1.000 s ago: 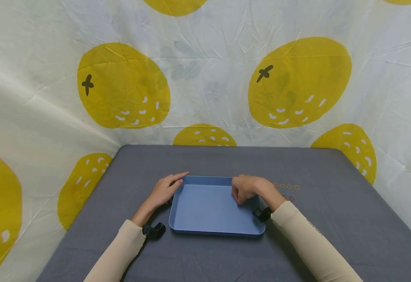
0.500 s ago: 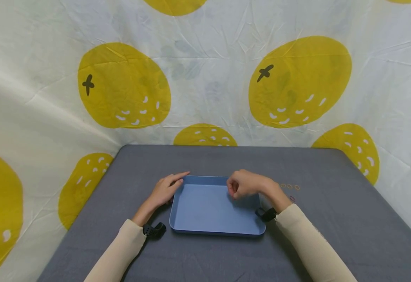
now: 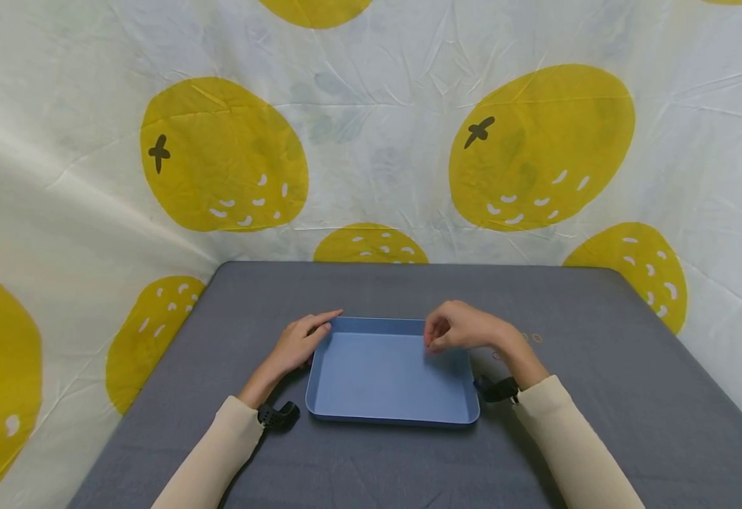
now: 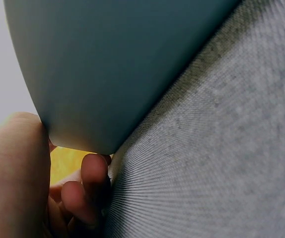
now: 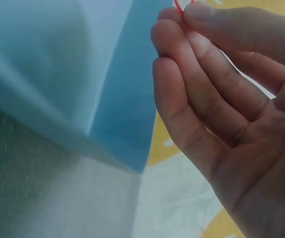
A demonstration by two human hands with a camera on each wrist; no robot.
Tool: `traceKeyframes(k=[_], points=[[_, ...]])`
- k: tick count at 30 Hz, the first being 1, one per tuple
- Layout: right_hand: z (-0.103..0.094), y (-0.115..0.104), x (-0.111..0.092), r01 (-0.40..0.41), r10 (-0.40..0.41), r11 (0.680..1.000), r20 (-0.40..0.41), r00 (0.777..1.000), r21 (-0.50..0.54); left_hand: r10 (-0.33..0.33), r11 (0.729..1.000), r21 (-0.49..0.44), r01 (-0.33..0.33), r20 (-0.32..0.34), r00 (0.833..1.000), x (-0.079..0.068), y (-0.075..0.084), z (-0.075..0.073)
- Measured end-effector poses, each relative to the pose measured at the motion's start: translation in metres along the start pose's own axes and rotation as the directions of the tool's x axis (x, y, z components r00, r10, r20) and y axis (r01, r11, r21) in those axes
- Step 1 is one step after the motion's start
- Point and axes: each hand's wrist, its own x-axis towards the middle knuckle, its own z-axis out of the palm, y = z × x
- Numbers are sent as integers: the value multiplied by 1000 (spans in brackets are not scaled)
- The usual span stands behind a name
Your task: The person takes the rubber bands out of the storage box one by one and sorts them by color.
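Note:
A shallow blue tray (image 3: 383, 382) lies on the grey table. My left hand (image 3: 296, 344) holds the tray's far left corner, thumb at the rim and index finger stretched past it. In the left wrist view, other fingers (image 4: 94, 170) curl against the outside of that corner. Above the tray's far right part is my right hand (image 3: 462, 326). Its thumb and index finger pinch a thin red rubber band (image 5: 178, 6), partly cut off by the top edge of the right wrist view. The remaining right fingers are bent, with nothing in them.
Small orange rubber bands (image 3: 537, 338) lie on the table right of the tray, partly hidden behind the right forearm. A red one (image 3: 496, 355) shows just under the right wrist. A curtain (image 3: 371, 162) with yellow fruit print stands behind the table.
My right hand has risen from low inside the tray, gone slightly left, then drawn back to the right and away. Its forearm now covers more of the orange rubber bands. The left hand stays put.

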Motion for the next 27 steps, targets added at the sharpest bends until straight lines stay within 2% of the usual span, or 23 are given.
traceKeyframes(k=[12, 17, 27], points=[[-27, 26, -53, -32, 40, 998, -126, 991, 62, 0, 1000, -7, 0, 10, 1000, -1, 2, 1], [-35, 39, -79, -72, 86, 993, -169, 982, 90, 5, 1000, -2, -5, 11, 1000, -1, 1, 1], [-43, 69, -112, -144, 168, 981, -198, 966, 131, -7, 1000, -7, 8, 16, 1000, -3, 0, 1]])
